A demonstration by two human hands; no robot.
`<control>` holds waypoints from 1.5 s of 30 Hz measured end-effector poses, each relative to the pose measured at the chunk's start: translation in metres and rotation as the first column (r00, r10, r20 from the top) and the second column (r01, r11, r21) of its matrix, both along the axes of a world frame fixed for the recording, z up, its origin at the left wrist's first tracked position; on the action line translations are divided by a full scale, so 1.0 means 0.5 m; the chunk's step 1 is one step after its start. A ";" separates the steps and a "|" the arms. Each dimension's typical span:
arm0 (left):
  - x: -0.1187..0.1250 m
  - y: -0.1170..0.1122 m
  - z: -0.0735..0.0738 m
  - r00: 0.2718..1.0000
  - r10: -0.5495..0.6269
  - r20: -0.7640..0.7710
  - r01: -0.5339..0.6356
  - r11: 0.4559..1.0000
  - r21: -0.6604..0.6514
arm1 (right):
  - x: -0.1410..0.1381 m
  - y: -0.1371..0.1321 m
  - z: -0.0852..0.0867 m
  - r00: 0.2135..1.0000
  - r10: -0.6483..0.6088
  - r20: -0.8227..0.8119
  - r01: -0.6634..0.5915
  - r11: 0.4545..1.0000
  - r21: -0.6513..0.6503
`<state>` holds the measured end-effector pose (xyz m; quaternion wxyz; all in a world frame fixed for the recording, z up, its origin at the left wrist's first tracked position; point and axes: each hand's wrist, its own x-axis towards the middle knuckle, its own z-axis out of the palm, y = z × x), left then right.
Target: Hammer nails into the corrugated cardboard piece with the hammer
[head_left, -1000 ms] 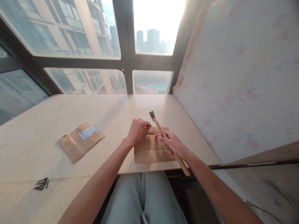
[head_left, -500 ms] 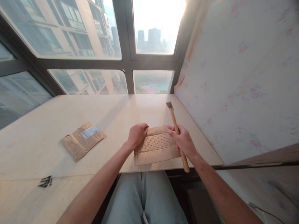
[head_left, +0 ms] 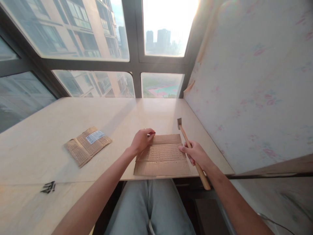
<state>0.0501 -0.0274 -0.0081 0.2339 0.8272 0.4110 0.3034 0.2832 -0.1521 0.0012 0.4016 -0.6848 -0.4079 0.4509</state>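
Observation:
A flat piece of cardboard (head_left: 162, 156) with rows of small holes lies at the near edge of the table. My left hand (head_left: 141, 141) rests on its upper left corner, fingers pinched on a small dark nail (head_left: 151, 133). My right hand (head_left: 197, 154) is wrapped round the wooden handle of a small hammer (head_left: 189, 145) at the cardboard's right side. The hammer's metal head (head_left: 179, 122) points away from me, a little above the table.
A second folded cardboard piece (head_left: 86, 145) with a white label lies to the left. Several dark nails (head_left: 49, 187) sit near the front left edge. The pale table (head_left: 102, 114) meets windows behind and a papered wall (head_left: 244, 81) on the right.
The hammer swung from above the cardboard out to the right, then dropped lower. The cardboard now sits squarer and closer to the table edge. My left hand stayed at its corner.

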 end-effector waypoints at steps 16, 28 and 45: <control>-0.052 0.009 0.009 0.995 -0.027 0.091 0.041 0.987 -0.157 | -0.058 -0.042 -0.030 0.905 -0.164 -0.392 0.155 0.986 -0.056; -0.032 0.047 -0.008 0.990 -0.115 -0.077 0.098 0.976 -0.194 | -0.074 -0.038 -0.033 0.908 -0.202 -0.368 0.209 0.978 -0.023; -0.016 -0.003 0.019 0.999 -0.020 -0.046 0.018 0.999 -0.046 | -0.075 -0.032 -0.023 0.928 -0.188 -0.322 0.191 0.981 -0.022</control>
